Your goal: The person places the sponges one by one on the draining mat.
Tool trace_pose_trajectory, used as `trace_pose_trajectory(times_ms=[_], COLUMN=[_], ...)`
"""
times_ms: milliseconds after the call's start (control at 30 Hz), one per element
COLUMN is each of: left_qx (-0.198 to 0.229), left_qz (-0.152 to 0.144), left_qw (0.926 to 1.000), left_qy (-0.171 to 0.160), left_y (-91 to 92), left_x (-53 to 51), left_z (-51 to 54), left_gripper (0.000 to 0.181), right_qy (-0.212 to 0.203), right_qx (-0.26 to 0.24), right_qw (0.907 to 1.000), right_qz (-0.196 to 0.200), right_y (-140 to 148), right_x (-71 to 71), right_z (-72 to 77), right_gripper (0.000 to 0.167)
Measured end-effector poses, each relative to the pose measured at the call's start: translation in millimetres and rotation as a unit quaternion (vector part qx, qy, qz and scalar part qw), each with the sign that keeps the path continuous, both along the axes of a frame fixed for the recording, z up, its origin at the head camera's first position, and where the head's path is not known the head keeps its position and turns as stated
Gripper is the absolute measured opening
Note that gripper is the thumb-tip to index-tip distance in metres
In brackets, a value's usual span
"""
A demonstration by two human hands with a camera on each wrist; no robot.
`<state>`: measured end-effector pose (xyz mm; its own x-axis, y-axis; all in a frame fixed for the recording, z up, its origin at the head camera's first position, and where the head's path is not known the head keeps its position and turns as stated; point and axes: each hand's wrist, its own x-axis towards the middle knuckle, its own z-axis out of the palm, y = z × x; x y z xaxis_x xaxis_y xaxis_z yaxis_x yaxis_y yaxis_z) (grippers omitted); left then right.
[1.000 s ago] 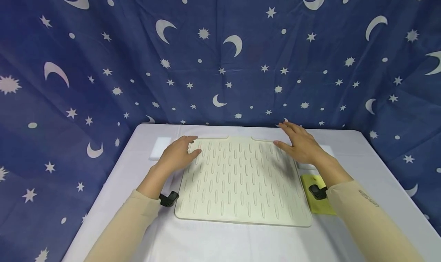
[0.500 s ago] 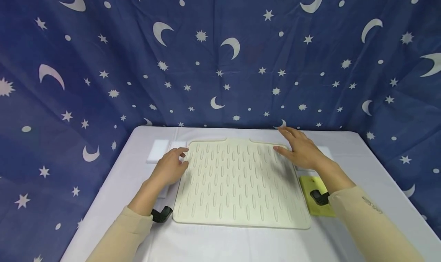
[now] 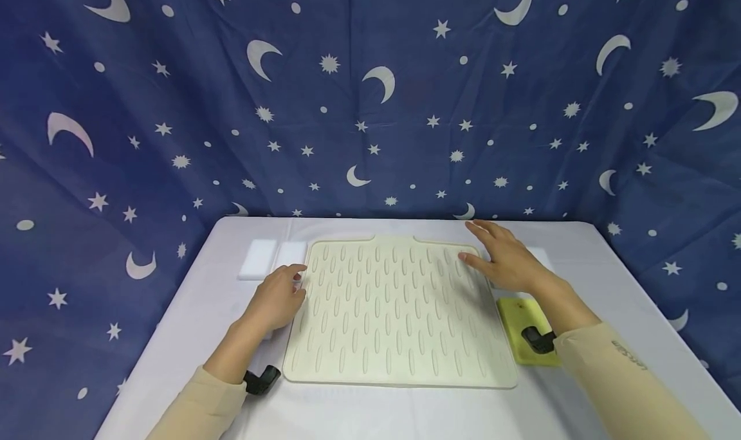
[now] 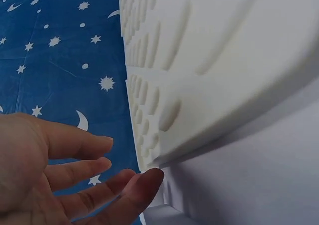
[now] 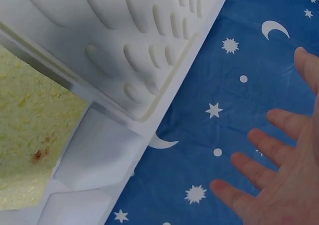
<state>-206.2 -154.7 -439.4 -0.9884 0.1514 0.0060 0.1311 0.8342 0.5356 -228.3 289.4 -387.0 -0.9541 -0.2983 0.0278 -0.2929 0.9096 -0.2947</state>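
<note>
A cream drying mat (image 3: 393,311) with rows of raised oval ridges lies flat in the middle of the white table. My left hand (image 3: 274,298) is at the mat's left edge, fingers relaxed and holding nothing. The left wrist view shows this hand (image 4: 75,175) with its fingertips close to the mat's edge; whether they touch it I cannot tell. Above the mat's far right corner hovers my right hand (image 3: 503,256), fingers straight and spread. In the right wrist view that hand (image 5: 279,165) holds nothing and is apart from the mat (image 5: 114,30).
On the left, two white sponge-like blocks (image 3: 258,260) lie beyond my left hand. A yellow sponge (image 3: 515,321) with a brown spot sits against the mat's right side, partly under my right forearm. Behind it lies another white block (image 5: 97,147). A blue star-patterned curtain (image 3: 370,105) surrounds the table.
My left hand has drawn back from over the mat's far left corner, moving left and towards me. My right hand stays over the far right corner. The head view has shifted slightly.
</note>
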Motion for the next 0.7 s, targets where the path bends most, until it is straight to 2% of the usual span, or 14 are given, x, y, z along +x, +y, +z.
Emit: trace_pose_trajectory(times_ms=[433, 700], left_qx=[0.001, 0.000], left_qz=[0.012, 0.008], left_qw=[0.9997, 0.9996], left_qy=[-0.023, -0.026], left_y=[-2.4, -1.4], left_x=[10.4, 11.1], left_z=[-11.5, -15.0], left_gripper=[0.050, 0.047], right_qy=[-0.009, -0.013], right_qx=[-0.004, -0.019], right_qw=[1.0000, 0.9997], right_qz=[-0.003, -0.006], right_y=[-1, 5], right_x=[7.4, 11.2], right_z=[2.2, 0.2], right_gripper=[0.079, 0.078])
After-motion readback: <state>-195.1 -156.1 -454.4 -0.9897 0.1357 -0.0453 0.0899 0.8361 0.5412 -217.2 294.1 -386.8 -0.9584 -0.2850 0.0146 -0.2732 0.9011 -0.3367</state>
